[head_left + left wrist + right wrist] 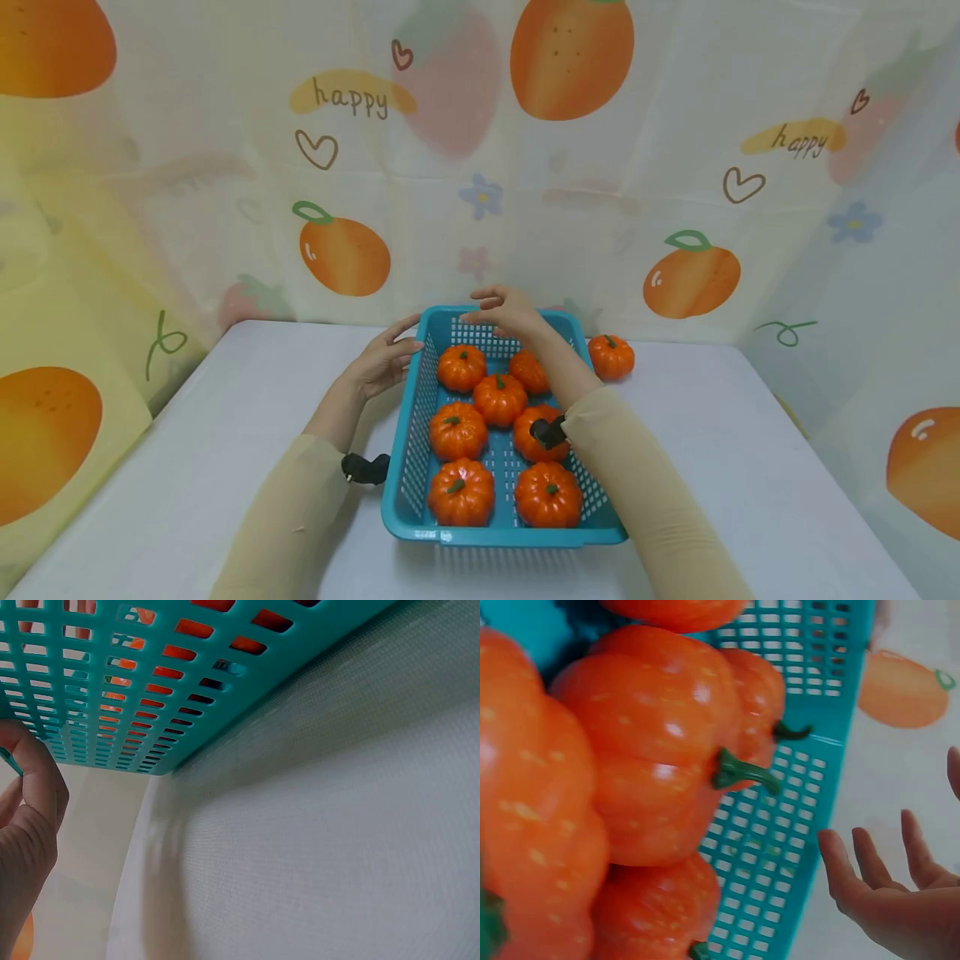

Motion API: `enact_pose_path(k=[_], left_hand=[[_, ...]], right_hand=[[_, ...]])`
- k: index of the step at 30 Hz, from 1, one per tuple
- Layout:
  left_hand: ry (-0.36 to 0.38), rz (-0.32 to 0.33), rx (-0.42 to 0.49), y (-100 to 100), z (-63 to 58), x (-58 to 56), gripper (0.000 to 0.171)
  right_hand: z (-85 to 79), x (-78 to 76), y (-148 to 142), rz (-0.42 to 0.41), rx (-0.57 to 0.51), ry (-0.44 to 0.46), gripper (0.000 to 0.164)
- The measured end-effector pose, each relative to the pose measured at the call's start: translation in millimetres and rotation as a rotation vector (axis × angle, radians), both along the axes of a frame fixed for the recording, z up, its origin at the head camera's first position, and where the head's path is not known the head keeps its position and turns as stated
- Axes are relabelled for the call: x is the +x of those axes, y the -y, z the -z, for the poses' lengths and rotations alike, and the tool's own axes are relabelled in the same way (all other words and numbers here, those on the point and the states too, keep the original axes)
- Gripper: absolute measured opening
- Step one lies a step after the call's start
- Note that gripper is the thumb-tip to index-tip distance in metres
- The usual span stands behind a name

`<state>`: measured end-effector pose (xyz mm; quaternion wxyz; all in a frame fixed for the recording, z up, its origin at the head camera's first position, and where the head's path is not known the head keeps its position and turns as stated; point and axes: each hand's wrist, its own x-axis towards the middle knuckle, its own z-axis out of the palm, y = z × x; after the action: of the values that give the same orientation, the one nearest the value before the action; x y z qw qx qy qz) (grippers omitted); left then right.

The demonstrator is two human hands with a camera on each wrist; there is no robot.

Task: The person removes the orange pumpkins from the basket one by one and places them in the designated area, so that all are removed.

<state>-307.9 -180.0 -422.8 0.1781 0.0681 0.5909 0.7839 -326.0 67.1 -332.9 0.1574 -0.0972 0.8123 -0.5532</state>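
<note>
A blue-green plastic basket [501,537] with perforated walls stands on the white table. Several small orange pumpkins [462,492] with green stems lie in it. My left hand [382,363] is at the basket's back left corner. Its bent fingers hold the rim there, with a strip of teal edge between them in the left wrist view. Above the far end of the basket, my right hand [512,315] hovers with loosely spread fingers and nothing in them. Its forearm crosses the basket's right side and hides part of the rim and of a pumpkin [529,371].
One more pumpkin [611,357] sits on the table [690,433] outside the basket, at the back right. Behind the table hangs a fruit-patterned cloth [555,242]. Dark wrist mounts [366,468] stick out from the sleeves, one beside the basket and one over it.
</note>
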Motion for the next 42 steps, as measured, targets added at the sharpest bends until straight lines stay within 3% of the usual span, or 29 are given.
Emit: enact_pose_path(k=[12,24,33,37,42], left_hand=[[0.015,-0.011,0.006,-2,1.9,-0.1,0.067],[0.019,-0.009,0.027,-2,0.3,-0.9,0.068],[0.011,0.010,0.025,-2,-10.6,6.4,0.070],[0.006,0.017,0.020,-3,-12.1,7.9,0.070],[0.017,0.003,0.024,-3,-4.7,2.4,0.068]], right_hand=[[27.6,0.4,9,-0.032,0.108,0.005,0.057],[39.9,2.5,9,-0.076,0.140,0.016,0.062],[48.8,0.6,8,-0.082,0.228,-0.034,0.060],[52.3,0.8,8,-0.108,0.266,-0.041,0.062],[56.7,0.8,6,-0.180,0.368,-0.073,0.070]])
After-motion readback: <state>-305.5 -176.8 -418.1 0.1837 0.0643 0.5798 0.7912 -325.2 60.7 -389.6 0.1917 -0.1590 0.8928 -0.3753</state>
